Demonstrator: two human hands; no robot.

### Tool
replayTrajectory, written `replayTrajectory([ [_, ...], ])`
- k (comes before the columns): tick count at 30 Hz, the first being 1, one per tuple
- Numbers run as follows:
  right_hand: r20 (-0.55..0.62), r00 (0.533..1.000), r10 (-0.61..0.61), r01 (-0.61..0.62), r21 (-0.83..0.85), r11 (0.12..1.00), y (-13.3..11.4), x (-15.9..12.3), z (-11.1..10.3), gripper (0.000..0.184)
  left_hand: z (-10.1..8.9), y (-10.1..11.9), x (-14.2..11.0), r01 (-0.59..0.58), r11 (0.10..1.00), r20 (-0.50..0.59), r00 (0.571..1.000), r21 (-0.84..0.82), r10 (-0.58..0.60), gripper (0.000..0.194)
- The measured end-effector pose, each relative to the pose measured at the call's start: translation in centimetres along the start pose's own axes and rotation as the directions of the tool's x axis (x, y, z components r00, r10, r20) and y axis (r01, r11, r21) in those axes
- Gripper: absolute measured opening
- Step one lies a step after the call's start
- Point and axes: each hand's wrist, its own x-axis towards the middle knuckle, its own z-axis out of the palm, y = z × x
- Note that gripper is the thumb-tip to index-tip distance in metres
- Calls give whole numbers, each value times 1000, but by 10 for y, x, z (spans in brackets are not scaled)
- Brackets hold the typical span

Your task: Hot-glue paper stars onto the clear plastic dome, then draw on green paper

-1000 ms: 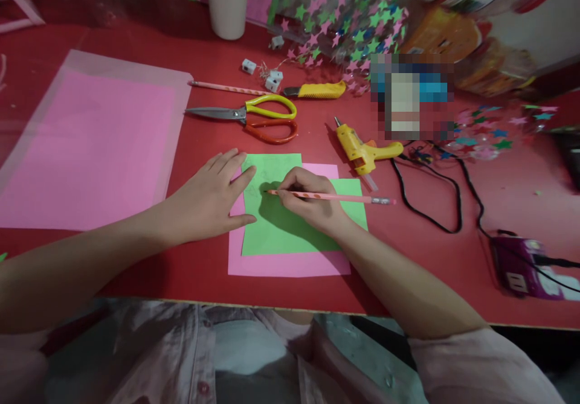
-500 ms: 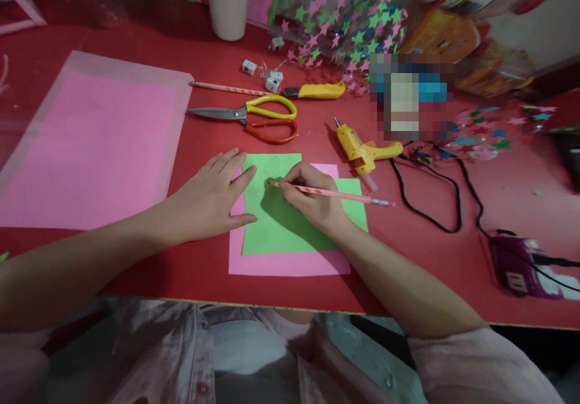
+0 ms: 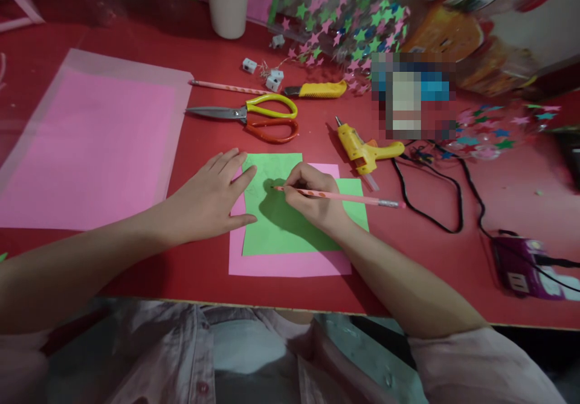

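My right hand is closed around a pink pencil with orange spots, its tip at the surface of a green sheet of paper. Faint pencil lines show on the sheet's upper left part. Fingers spread, my left hand lies flat at the left edge of that sheet. Under the green paper is a pink sheet, which sticks out on several sides. My right hand and its shadow hide part of the green surface.
Scissors, another pencil and a yellow cutter knife lie beyond my hands. A yellow glue gun with a black cord is to the right, near a purple socket box. Large pink sheets lie left; a white cup stands behind.
The pencil tip has shifted slightly to the right and down on the green sheet, with my right hand moving along. My left hand stays in place.
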Motion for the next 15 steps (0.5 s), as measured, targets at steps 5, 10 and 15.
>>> replayTrajectory([
  [5,20,1000,-11,12,-8,1000,0,0,-1,13,-1,1,0,0,1000,4,1000,15,0,80],
  [10,44,999,-1,3,-32,999,-3,0,-4,12,0,0,0,-10,1000,-20,1000,-17,9,78],
  [15,64,998,-13,14,-26,1000,-1,0,-5,12,0,-1,-1,-6,1000,-13,1000,-5,6,78],
])
